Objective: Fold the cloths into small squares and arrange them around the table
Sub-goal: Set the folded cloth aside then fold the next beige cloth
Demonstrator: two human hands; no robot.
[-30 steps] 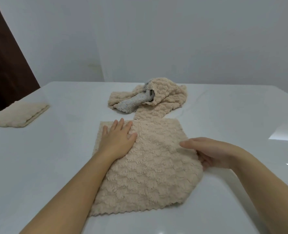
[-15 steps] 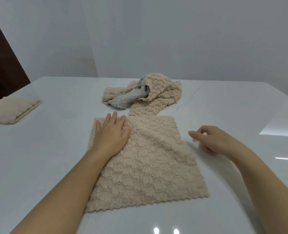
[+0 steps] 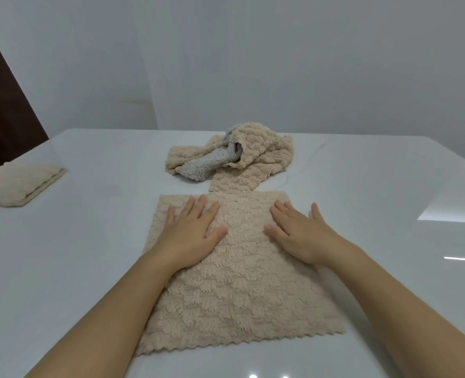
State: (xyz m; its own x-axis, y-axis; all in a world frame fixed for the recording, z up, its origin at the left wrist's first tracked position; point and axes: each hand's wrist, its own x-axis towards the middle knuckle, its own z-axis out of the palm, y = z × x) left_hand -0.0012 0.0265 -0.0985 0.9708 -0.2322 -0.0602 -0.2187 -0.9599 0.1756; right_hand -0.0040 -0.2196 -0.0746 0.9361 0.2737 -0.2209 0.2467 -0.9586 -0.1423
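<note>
A beige fluffy cloth point(image 3: 239, 290) lies spread flat on the white table point(image 3: 89, 268) right in front of me. My left hand point(image 3: 193, 233) rests palm down on its far left part, fingers straight. Flat on the cloth's far right part presses my right hand point(image 3: 302, 233), fingers spread. Behind the cloth sits a crumpled heap of beige cloths point(image 3: 253, 154) with a grey cloth point(image 3: 206, 166) poking out of it. A folded beige cloth point(image 3: 16, 184) lies at the table's left edge.
A white wall stands behind the table. A dark brown door point(image 3: 5, 110) shows at the far left. Bright light reflections sit on the table's right side point(image 3: 452, 214).
My right hand has let go of the cloth's right edge and moved left onto the cloth, now lying flat. The cloth is spread out square. My left hand stayed in place.
</note>
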